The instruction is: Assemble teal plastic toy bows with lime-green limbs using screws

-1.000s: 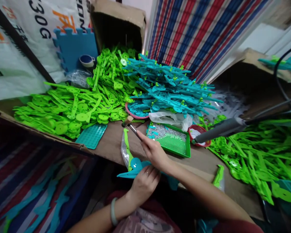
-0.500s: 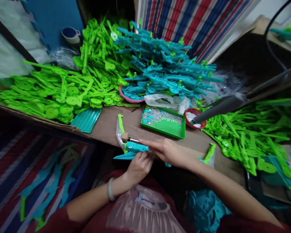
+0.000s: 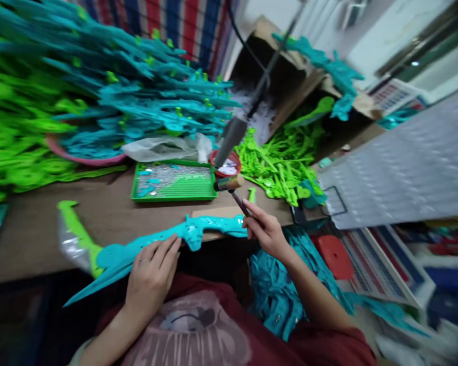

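The right hand now holds the small hammer lifted off the teal plastic piece, head up beside the red bowl. The left hand now holds the piece at its middle, turned lengthwise along the edge of the table

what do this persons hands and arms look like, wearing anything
Both hands are bare, no gloves. The left hand has a thin ring on one finger; none shows on the right hand. The forearms are uncovered, with a dark red short sleeve at the right upper arm.
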The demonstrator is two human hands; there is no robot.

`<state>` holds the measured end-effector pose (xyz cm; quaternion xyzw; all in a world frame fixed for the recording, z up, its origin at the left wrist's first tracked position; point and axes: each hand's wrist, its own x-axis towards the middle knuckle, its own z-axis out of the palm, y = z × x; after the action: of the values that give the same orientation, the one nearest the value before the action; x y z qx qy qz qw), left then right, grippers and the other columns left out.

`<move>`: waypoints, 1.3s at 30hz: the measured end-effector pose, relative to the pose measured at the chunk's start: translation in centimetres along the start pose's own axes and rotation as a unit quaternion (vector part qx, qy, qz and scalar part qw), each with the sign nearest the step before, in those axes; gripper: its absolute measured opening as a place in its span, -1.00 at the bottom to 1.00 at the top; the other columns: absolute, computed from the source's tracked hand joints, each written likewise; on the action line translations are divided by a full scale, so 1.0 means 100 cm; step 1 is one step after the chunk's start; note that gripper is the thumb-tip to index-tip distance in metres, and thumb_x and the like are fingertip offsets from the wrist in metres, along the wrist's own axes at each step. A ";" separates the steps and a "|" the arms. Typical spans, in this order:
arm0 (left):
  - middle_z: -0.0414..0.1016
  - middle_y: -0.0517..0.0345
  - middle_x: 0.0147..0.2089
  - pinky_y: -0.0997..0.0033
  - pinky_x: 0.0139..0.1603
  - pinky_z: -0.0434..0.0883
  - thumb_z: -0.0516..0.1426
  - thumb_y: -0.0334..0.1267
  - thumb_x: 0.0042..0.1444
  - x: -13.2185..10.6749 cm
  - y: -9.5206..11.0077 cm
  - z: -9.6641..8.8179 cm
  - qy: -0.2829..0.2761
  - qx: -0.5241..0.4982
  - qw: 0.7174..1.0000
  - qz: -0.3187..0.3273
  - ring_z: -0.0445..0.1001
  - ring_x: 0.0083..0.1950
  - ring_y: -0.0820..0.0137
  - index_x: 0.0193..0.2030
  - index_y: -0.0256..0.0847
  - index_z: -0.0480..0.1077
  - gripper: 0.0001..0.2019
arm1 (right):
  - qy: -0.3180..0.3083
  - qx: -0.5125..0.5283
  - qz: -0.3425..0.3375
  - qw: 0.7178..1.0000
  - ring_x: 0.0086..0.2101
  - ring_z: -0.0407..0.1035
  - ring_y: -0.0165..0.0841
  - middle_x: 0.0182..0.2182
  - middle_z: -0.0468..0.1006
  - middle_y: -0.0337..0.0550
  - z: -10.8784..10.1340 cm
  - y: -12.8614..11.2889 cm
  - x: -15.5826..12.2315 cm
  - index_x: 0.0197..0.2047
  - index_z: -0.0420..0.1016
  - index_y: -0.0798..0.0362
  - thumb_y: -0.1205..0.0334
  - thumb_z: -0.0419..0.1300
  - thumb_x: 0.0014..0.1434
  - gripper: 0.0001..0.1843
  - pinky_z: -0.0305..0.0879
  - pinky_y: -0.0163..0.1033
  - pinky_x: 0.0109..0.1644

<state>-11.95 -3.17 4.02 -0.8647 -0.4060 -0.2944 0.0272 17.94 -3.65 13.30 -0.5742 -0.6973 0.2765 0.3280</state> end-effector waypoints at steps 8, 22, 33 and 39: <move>0.21 -0.18 0.45 -0.08 0.35 0.26 -0.02 -0.41 0.33 0.066 0.069 0.068 -0.103 -0.061 0.989 0.089 0.22 0.44 -0.01 0.41 -0.33 0.22 -0.49 | 0.142 -0.015 0.171 0.975 -0.62 0.25 -0.44 -0.45 0.47 -0.24 -0.008 0.038 -0.101 0.39 0.30 -0.08 0.05 -0.01 0.42 -0.48 0.33 -0.32 -0.51; 0.19 -0.18 0.46 -0.06 0.33 0.30 -0.09 -0.61 0.20 0.059 0.058 0.090 -0.080 0.009 0.987 0.140 0.27 0.42 0.02 0.39 -0.42 0.24 -0.40 | 0.118 -0.174 0.196 0.958 -0.50 0.39 -0.35 -0.44 0.56 -0.17 -0.053 0.117 -0.017 0.39 0.29 0.10 0.16 -0.10 0.42 -0.45 0.41 -0.29 -0.34; 0.45 -0.23 0.28 0.00 0.20 0.40 -0.02 -0.47 0.28 0.098 0.100 0.101 0.027 -0.006 0.985 0.171 0.45 0.27 0.01 0.18 -0.38 0.45 -0.61 | 0.011 -0.456 0.065 0.887 -0.15 0.43 -0.18 -0.10 0.55 0.19 -0.077 0.130 0.080 0.29 0.40 0.12 0.36 0.02 0.39 -0.55 0.32 -0.19 -0.10; 0.65 -0.01 -0.03 0.23 0.10 0.38 -0.04 -0.51 0.35 0.122 0.121 0.131 0.087 -0.114 0.949 0.281 0.57 0.06 0.27 -0.08 -0.28 0.51 -0.71 | -0.085 -0.480 -0.018 0.873 -0.04 0.36 -0.36 -0.05 0.50 -0.04 -0.046 0.082 0.185 -0.16 0.49 0.23 0.28 0.01 0.42 -0.73 0.23 -0.33 -0.01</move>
<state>9.14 0.87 2.02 -0.9122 -0.1059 -0.3931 0.0453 24.31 16.06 12.57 -0.6226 -0.7797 -0.0508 -0.0435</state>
